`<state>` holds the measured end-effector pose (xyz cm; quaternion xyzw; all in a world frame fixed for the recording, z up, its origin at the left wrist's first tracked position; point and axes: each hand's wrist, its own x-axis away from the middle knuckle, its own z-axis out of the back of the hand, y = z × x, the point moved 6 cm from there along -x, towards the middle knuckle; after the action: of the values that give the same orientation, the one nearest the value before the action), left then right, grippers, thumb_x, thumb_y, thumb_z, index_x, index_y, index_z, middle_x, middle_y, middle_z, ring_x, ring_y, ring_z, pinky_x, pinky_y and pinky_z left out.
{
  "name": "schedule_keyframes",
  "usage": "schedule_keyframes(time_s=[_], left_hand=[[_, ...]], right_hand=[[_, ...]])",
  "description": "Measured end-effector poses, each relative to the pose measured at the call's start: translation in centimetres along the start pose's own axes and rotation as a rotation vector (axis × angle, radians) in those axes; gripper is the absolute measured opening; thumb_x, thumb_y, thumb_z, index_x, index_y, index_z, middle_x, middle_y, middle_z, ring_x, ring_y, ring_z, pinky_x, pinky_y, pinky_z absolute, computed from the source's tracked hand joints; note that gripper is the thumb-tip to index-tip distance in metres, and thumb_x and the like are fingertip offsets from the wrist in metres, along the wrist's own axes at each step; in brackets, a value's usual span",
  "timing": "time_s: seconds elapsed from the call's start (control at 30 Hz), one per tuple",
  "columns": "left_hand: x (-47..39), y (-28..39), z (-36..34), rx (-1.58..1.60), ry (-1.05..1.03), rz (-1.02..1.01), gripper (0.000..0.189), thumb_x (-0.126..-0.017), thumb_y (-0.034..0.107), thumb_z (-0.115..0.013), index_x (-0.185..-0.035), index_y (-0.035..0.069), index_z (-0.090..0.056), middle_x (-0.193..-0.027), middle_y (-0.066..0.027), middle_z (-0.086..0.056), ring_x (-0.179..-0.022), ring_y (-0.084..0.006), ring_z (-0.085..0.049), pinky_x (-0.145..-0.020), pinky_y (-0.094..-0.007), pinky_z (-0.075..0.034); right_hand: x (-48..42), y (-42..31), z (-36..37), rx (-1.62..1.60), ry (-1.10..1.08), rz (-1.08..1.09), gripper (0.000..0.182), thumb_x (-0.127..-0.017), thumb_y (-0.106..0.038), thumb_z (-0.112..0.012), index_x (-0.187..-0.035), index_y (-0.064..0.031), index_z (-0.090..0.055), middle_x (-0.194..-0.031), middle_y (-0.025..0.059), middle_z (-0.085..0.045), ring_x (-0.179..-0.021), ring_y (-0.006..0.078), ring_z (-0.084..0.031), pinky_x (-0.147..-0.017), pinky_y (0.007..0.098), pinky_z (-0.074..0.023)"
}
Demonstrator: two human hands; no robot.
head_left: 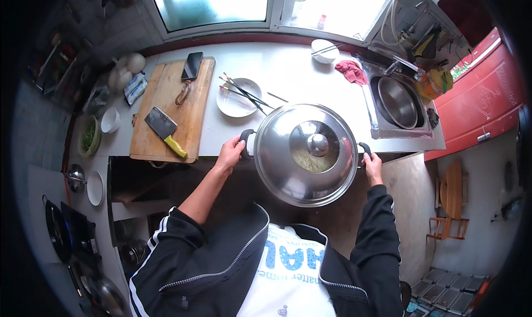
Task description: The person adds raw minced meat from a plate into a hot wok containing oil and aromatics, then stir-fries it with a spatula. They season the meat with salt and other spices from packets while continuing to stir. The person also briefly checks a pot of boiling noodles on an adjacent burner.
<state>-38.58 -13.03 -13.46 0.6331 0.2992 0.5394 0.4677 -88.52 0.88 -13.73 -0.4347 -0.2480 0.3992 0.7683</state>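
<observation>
Between my hands is a wide metal pot with two black side handles, covered by a shiny domed lid [278,167]. My left hand [231,151] grips the left handle [246,143], and my right hand [372,165] holds the right handle [364,149]. The lid has a round glass window [305,161] and a metal knob [317,145]. Something pale greenish shows through the glass. In this view the pot overlaps the counter's front edge. Just beyond it stands a white bowl [235,108] with several dark chopsticks [245,93] lying across it.
On the left, a wooden cutting board [166,88] carries a cleaver [162,123] and a phone [192,65]. To the right, a sink [374,123] holds a metal basin [397,102]. A red cloth [351,72] and a chopstick-topped bowl [325,57] sit near the window.
</observation>
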Motion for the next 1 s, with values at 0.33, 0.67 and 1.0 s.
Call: schedule_keyframes(time_s=[0.33, 0.67, 1.0], left_hand=[[-3.6, 0.8, -5.5, 0.149, 0.215, -0.027, 0.023, -0.096, 0.017, -0.044, -0.108, 0.005, -0.060, -0.076, 0.0003, -0.059, -0.049, -0.0021, -0.035, -0.043, -0.0164, -0.029], [-6.2, 1.6, -10.1, 0.061, 0.532, -0.076, 0.017, -0.095, 0.019, -0.047, -0.095, 0.007, -0.059, -0.073, -0.0004, -0.060, -0.049, -0.0035, -0.039, -0.043, -0.0183, -0.030], [-3.4, 1.5, -12.4, 0.178, 0.675, -0.020, 0.034, -0.093, 0.021, -0.054, -0.120, 0.000, -0.051, -0.101, -0.0083, -0.059, -0.070, -0.0093, -0.052, -0.058, -0.0226, -0.045]], right_hand=[[-18.2, -0.9, -1.3, -0.009, -0.160, 0.047, 0.038, -0.087, -0.017, -0.056, -0.116, 0.0077, -0.055, -0.078, 0.0105, -0.065, -0.066, 0.0149, -0.060, -0.058, 0.0286, -0.0477], [-19.4, -19.7, -5.6, 0.544, -0.239, 0.860, 0.041, -0.080, -0.028, -0.065, -0.111, -0.0023, -0.059, -0.112, 0.0193, -0.060, -0.101, 0.0333, -0.058, -0.086, 0.0436, -0.0454], [-15.1, -22.2, -10.7, 0.459, -0.422, 1.039, 0.035, -0.072, -0.027, -0.073, -0.095, -0.0049, -0.058, -0.096, 0.0165, -0.056, -0.083, 0.0337, -0.062, -0.071, 0.0421, -0.0528]])
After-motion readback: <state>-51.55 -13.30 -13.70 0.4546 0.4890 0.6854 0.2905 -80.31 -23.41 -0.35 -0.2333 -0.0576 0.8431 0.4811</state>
